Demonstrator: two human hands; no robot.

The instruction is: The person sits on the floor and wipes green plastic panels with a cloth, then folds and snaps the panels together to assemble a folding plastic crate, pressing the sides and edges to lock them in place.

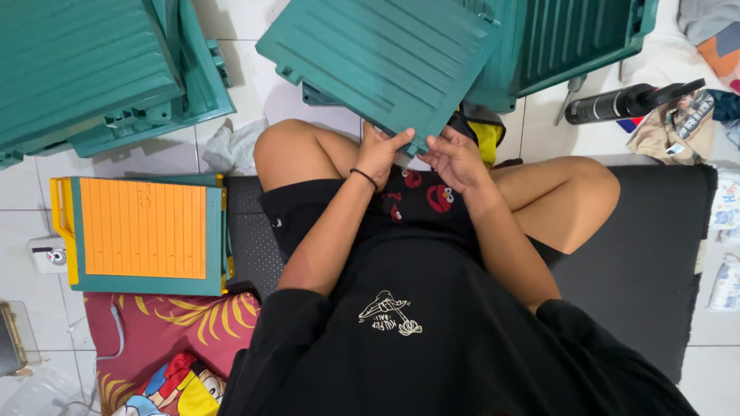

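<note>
I sit cross-legged on a black mat (647, 254). A ribbed teal plastic panel (378, 58) tilts over my knees. My left hand (381, 154) grips its near corner, thumb on top. My right hand (455, 158) pinches the same lower edge right beside it. A black band circles my left wrist.
Stacked teal panels (85, 69) lie at the far left, more teal frames (570, 38) at the far right. An orange-and-teal assembled panel (142, 231) rests left of my knee. A black bottle (617, 104) and cloth items lie right. A patterned red cushion (162, 347) is near left.
</note>
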